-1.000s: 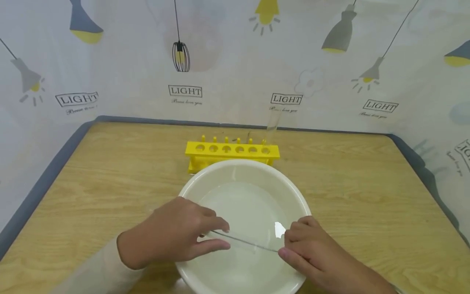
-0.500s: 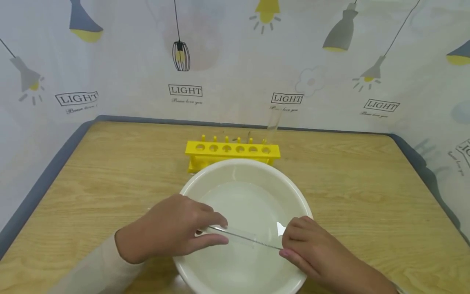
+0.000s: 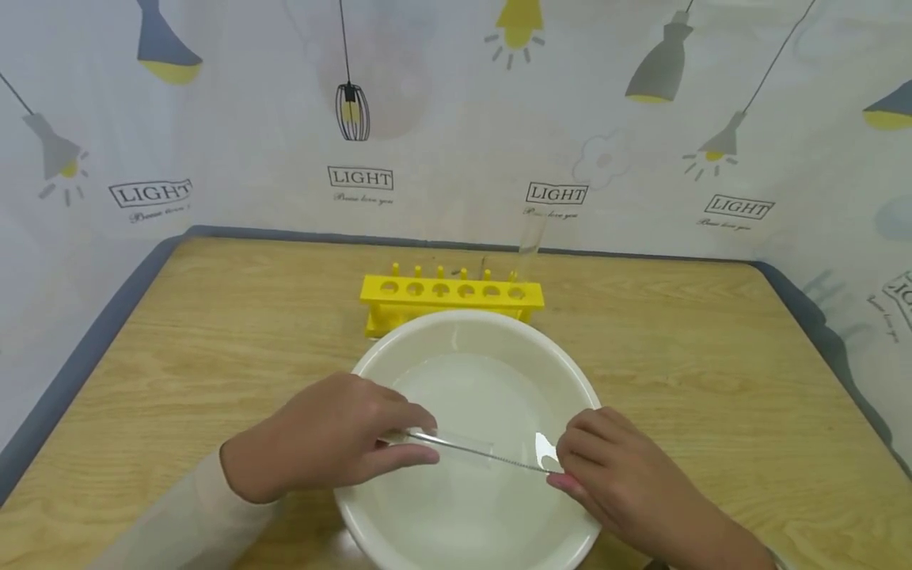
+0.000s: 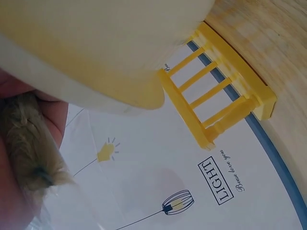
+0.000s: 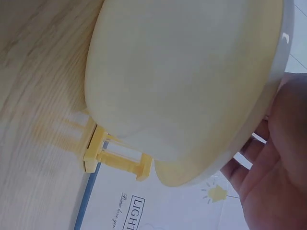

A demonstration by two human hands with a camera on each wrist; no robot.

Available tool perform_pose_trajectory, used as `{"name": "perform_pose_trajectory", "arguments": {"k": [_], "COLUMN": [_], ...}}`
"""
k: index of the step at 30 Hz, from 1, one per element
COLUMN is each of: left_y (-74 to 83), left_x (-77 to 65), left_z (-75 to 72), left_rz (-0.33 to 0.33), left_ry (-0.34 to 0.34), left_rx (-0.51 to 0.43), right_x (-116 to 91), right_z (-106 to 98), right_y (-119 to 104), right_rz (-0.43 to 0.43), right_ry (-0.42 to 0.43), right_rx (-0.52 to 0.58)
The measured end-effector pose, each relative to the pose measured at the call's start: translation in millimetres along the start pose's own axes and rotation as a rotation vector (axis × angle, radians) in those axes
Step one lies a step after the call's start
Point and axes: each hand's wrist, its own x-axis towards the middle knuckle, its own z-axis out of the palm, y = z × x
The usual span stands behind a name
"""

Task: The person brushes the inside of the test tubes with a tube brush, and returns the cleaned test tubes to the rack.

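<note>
While the cream basin (image 3: 456,336) takes up the near middle of the head view, its far rim at 12 o'clock, here's the left hand (image 3: 331,435) over 9 and the right hand (image 3: 616,467) just past 3. Fingers and thumb of the left are wrapped on a clear tube (image 3: 473,443), a narrow gap showing at the fingertips, and the tube's end points toward 4 above the basin. Out of that end comes the thin wire of a brush (image 3: 523,465), straight across to the right hand, which has it pinched, thumb against curled fingers. Forearms now: left in from 8, pale sleeve (image 3: 188,522) and all, right in from 4, backs of both hands up. Yellow rack (image 3: 452,290) at 12, another clear tube (image 3: 530,247) leaning at its right end.

Over to the left wrist, and there's what the head view hides: the brush's bristles, bunched inside the tube, the palm cupped round it at 9, the rack at 2.

Right wrist next: the hand sits at 4, fingers bent beside the basin's rim, rack at 7. You can't tell the pinch from this side; the wire is out of sight.
</note>
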Motion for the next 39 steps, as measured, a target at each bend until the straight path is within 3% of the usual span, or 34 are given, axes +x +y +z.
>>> {"name": "perform_pose_trajectory", "arguments": {"k": [12, 30, 35, 39], "left_y": [-3.1, -9.2, -9.9, -10.4], "left_x": [-2.1, -1.3, -2.5, -3.0], "left_z": [-4.9, -14.9, -16.5, -16.8], "left_rz": [-0.059, -0.173, -0.2, -0.213], "left_ry": [-0.05, -0.164, -0.18, -0.169], "left_rx": [-0.052, -0.186, -0.216, -0.201], "right_x": [5, -9, -13, -16], "right_z": [-3, -8, -12, -18], "right_y": [2, 13, 16, 17], "right_rz": [-0.036, 0.051, 0.113, 0.22], "right_ry": [0.043, 0.014, -0.042, -0.15], "right_rx": [-0.083, -0.076, 0.007, 0.097]}}
